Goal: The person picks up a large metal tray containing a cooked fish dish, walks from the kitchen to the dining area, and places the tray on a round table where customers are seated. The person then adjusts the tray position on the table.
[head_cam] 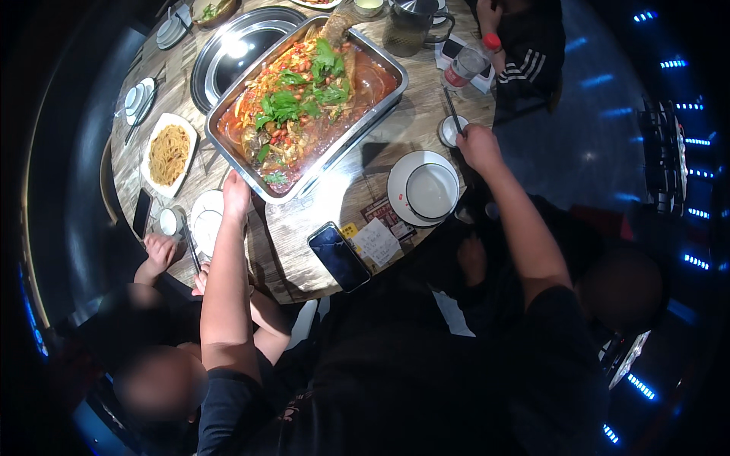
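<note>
A rectangular metal tray [328,183] slants across the table, holding a whole fish [268,142] in red sauce with peanuts and green leaves. My left hand [236,196] is closed at its near left edge; the fingertips are partly hidden by the tray. At the right, my right hand [480,147] closes around the ends of dark chopsticks [451,108]. Beneath those sticks stands a small white cup [447,132]. A white bowl [432,194] on a white plate [397,200] lies nearer to me. Both of my arms are stretched forward.
Behind the tray is a round metal cooktop [208,74]. Noodles [169,154], a dark pitcher [402,34], a red-capped bottle [466,67], a phone [339,256] and printed papers [373,241] surround it. At left, another person's hand [160,251] rests near the table edge [185,282].
</note>
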